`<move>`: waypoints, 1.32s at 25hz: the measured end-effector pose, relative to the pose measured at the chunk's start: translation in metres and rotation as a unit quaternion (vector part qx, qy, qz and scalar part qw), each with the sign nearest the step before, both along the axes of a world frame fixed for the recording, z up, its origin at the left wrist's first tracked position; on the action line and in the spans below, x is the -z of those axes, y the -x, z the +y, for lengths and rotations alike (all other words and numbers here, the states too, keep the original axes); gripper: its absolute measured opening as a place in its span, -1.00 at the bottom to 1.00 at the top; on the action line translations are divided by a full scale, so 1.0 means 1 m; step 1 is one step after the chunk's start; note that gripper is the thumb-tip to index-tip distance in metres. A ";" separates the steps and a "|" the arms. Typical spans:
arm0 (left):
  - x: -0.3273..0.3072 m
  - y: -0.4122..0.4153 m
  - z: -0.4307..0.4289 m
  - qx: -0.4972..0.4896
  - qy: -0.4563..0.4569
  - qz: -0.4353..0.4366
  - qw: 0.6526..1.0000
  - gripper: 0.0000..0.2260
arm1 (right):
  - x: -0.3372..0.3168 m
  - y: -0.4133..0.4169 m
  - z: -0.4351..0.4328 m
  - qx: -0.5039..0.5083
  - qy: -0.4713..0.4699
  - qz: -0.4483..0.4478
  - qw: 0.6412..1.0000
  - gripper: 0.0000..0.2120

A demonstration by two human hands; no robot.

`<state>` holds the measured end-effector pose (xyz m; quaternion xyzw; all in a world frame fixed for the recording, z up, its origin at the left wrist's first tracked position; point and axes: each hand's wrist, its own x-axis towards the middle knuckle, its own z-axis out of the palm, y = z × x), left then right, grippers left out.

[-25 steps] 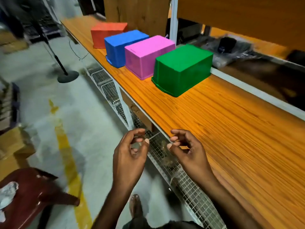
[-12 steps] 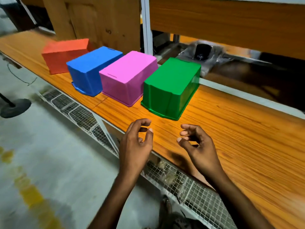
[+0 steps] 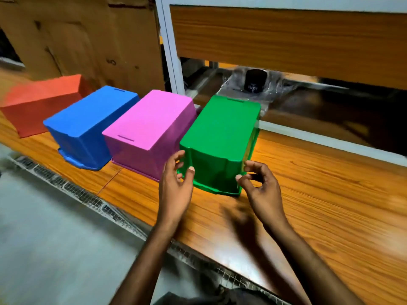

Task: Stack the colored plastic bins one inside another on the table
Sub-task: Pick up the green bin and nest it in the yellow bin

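Several plastic bins stand upside down in a row on the wooden table (image 3: 319, 205): red bin (image 3: 41, 102) at far left, then blue bin (image 3: 88, 124), pink bin (image 3: 149, 128) and green bin (image 3: 222, 137). My left hand (image 3: 176, 186) is at the green bin's near left corner, fingers spread and curled, thumb touching its end wall. My right hand (image 3: 262, 188) is at the near right corner, fingers curled and apart. Neither hand has closed on the bin.
A white metal post (image 3: 171, 51) and a wooden shelf panel (image 3: 286, 45) rise behind the bins. A black cylinder (image 3: 255, 81) in plastic wrap lies behind the green bin. Cardboard (image 3: 88, 40) leans at back left. A wire mesh shelf (image 3: 88, 194) runs below the table edge.
Both hands moved forward from the table's front edge to the near end of the green bin. The view has come closer to the bins.
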<state>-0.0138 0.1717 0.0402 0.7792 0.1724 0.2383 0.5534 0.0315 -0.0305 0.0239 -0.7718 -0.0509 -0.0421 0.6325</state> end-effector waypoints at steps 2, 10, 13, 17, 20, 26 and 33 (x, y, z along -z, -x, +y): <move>0.020 -0.024 0.013 0.020 0.040 0.026 0.999 -0.44 | 0.015 -0.007 0.008 0.029 0.018 0.022 0.999 -0.57; 0.061 -0.067 0.048 0.120 0.056 0.101 0.986 -0.20 | 0.034 -0.016 0.040 0.072 0.030 0.066 0.995 -0.30; 0.035 -0.071 0.053 0.145 0.113 0.097 0.978 -0.32 | 0.017 -0.018 0.047 0.080 -0.044 0.068 0.994 -0.40; 0.004 -0.102 0.062 0.134 0.155 0.092 0.974 -0.71 | -0.003 -0.046 0.054 0.149 -0.053 0.130 0.979 -0.43; 0.004 -0.115 0.063 0.157 0.157 0.091 0.971 -0.86 | -0.006 -0.058 0.062 0.146 -0.060 0.155 0.975 -0.60; -0.028 -0.101 0.067 0.202 0.238 0.044 0.949 -0.73 | -0.037 -0.038 0.046 0.131 -0.115 0.090 0.981 -0.61; -0.099 -0.110 0.073 0.341 0.177 -0.031 0.923 -0.52 | -0.112 -0.028 0.006 0.054 -0.079 -0.051 0.994 -0.22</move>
